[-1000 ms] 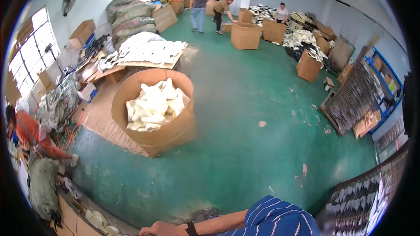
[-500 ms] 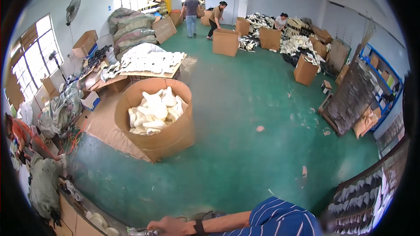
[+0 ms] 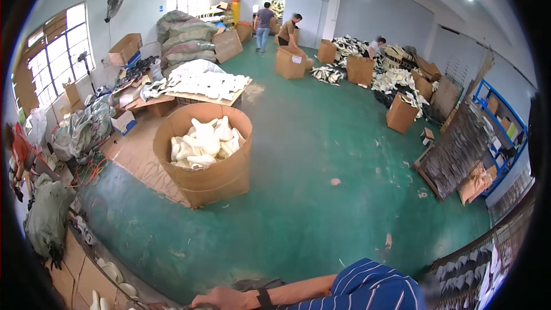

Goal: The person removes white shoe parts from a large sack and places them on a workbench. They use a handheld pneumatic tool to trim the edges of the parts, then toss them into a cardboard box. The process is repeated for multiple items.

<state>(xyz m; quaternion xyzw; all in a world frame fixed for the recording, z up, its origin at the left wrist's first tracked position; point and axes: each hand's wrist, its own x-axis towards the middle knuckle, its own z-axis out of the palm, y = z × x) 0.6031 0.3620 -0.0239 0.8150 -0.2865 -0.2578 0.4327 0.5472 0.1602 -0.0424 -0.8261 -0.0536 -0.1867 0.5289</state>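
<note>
My right hand (image 3: 217,298) is at the lower edge, reached across to the left, its fingers curled and partly cut off by the frame. What they close on is hidden. A dark band (image 3: 263,297) circles the wrist, and the arm wears a blue sleeve with white stripes (image 3: 367,284). Left of the hand, pale foot-shaped forms (image 3: 112,272) lie along a bench edge. My left hand is out of sight. Farther off, a big round cardboard bin (image 3: 204,186) holds several more cream foot-shaped forms (image 3: 206,138).
A table with white pieces (image 3: 201,80) and stacked sacks (image 3: 186,34) stand behind the bin. At the back, people (image 3: 290,31) work among cardboard boxes (image 3: 360,70) and heaps of white pieces (image 3: 393,74). A blue shelf rack (image 3: 505,120) lines the right wall; another person (image 3: 20,149) is far left.
My view has tilted up and shifted slightly. The metal object by my right hand now barely shows. At the back, the walking person is farther off, and another bends over a box.
</note>
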